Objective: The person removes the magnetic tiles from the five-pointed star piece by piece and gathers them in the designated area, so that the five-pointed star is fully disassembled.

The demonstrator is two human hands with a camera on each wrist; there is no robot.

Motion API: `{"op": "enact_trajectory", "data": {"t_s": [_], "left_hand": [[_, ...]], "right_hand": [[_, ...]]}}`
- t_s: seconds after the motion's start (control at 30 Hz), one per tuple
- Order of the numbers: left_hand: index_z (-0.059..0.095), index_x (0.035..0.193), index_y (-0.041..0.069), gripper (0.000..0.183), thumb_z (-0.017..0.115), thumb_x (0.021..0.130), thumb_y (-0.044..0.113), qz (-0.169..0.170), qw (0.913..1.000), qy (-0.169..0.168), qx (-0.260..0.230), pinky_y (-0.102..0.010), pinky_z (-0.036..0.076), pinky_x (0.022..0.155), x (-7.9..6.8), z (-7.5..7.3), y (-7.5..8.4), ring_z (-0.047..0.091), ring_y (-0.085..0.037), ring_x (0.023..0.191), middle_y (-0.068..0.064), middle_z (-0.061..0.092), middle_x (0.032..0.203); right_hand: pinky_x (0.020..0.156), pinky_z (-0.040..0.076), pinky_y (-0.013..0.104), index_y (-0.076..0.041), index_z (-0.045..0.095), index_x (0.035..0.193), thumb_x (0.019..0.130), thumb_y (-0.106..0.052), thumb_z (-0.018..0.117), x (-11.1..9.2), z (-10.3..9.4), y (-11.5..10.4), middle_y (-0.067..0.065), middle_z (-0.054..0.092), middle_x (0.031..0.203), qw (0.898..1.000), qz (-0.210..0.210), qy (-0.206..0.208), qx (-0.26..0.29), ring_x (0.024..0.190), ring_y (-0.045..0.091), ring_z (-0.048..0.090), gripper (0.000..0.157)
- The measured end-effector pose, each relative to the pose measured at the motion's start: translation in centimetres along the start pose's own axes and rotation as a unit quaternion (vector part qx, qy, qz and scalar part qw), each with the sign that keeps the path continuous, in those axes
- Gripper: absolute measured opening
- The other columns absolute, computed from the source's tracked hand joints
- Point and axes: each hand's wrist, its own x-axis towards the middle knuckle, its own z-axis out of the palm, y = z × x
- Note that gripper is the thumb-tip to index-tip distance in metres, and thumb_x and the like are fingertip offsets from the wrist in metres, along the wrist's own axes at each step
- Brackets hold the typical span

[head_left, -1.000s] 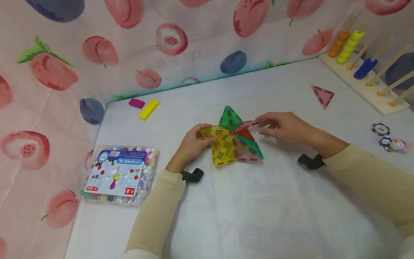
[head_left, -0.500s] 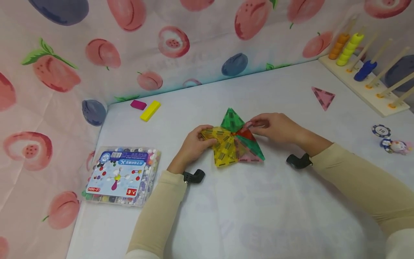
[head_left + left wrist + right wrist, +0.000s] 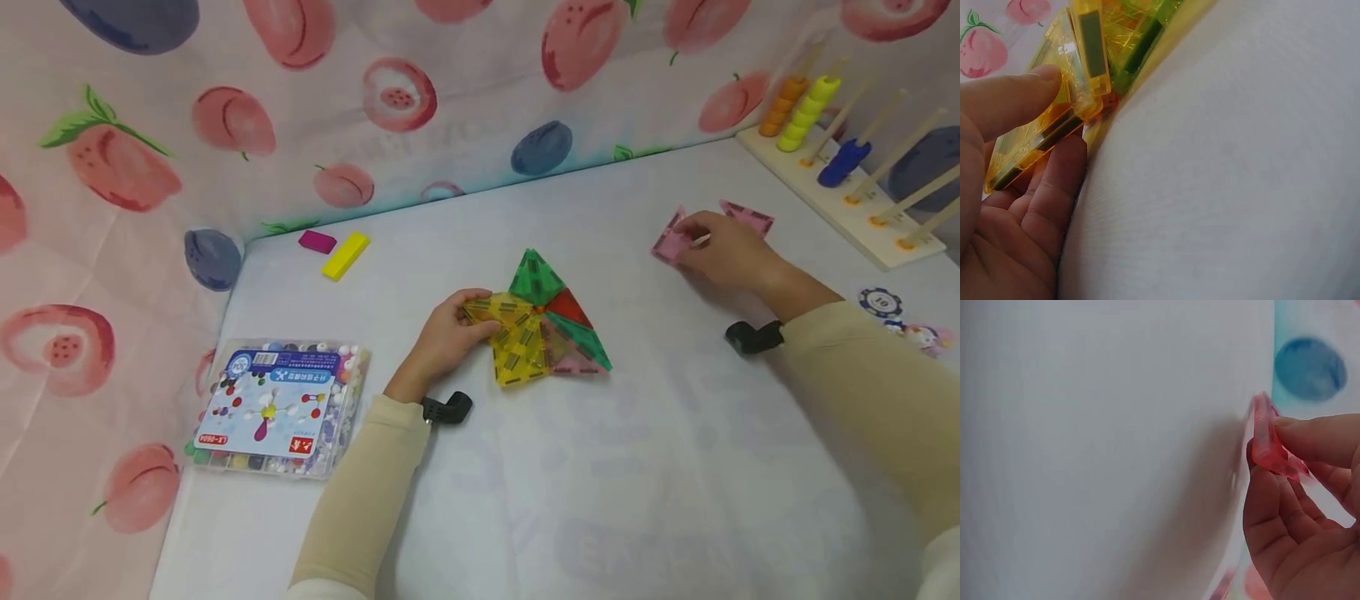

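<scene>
Pink tile (image 3: 667,242): probably light, stiff, slick; best held by its edges.
Right hand (image 3: 723,248): you pinch that tile, well right of the cluster (image 3: 525,342).
Cluster: likely stiff plates, weak joins; support near seams.
Left hand (image 3: 448,337): you grip its yellow corner (image 3: 504,310), the rest lying rightward.

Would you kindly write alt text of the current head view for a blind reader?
A person's left hand grips a cluster of translucent magnetic tiles by its yellow part, while the right hand pinches a pink triangular tile near another pink tile. A molecular model kit lies at left; a peg abacus stands upper right.
</scene>
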Motion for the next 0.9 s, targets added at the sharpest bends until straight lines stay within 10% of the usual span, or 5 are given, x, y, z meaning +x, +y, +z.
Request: {"op": "enact_trajectory", "data": {"t_s": [0.53,0.9], "left_hand": [[0.050,0.120,0.029,0.047,0.069,0.078,0.032,-0.005,1.0000,0.000,0.006,-0.026,0.046,0.074,-0.1,0.0,0.1,0.053,-0.014,0.088,0.002,0.054,0.110],[0.051,0.119,0.030,0.046,0.070,0.077,0.034,-0.009,0.9998,0.014,0.014,-0.027,0.046,0.073,-0.4,0.0,0.2,0.054,-0.014,0.086,0.003,0.055,0.108]], "right_hand": [[0.081,0.038,0.054,-0.005,0.030,0.138,0.090,-0.037,0.048,2.0,-2.8,1.7,0.027,0.040,0.122,0.998,0.063,0.009,-0.015,0.106,0.042,0.037,0.060],[0.076,0.046,0.042,-0.011,0.054,0.118,0.082,-0.044,0.060,-3.7,3.3,-5.5,0.007,0.055,0.116,0.995,-0.086,-0.036,0.028,0.095,0.023,0.056,0.049]]}}
